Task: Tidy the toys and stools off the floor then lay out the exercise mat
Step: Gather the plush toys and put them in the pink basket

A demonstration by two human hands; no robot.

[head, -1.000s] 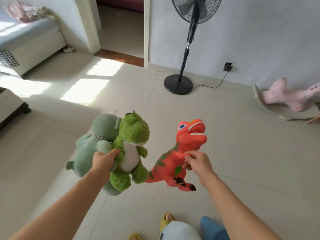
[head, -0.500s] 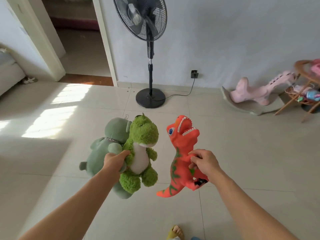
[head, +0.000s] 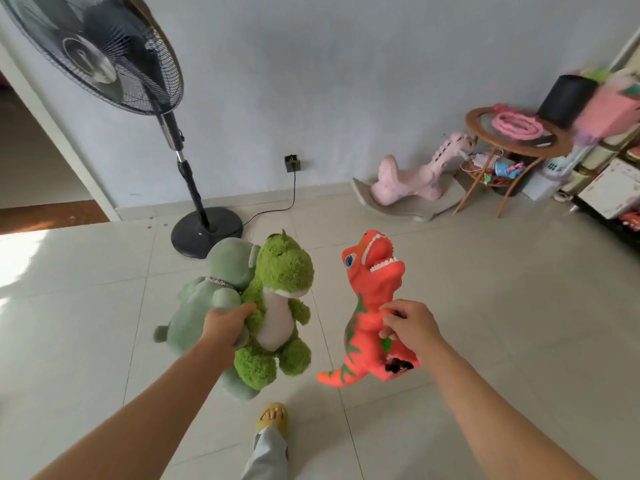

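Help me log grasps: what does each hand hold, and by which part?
Left hand: pale green plush and green dinosaur plush, where they meet. Right hand: orange dinosaur, midbody.

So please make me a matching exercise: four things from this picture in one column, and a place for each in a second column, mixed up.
Things:
1. orange dinosaur
2. green dinosaur
3. pink rocker
4. fan

Places:
A. on the floor by the round table
B. held in the left hand, next to a grey-green plush
C. standing by the wall, plugged into the socket
D. held in the right hand

Pairs: 1-D, 2-B, 3-A, 4-C
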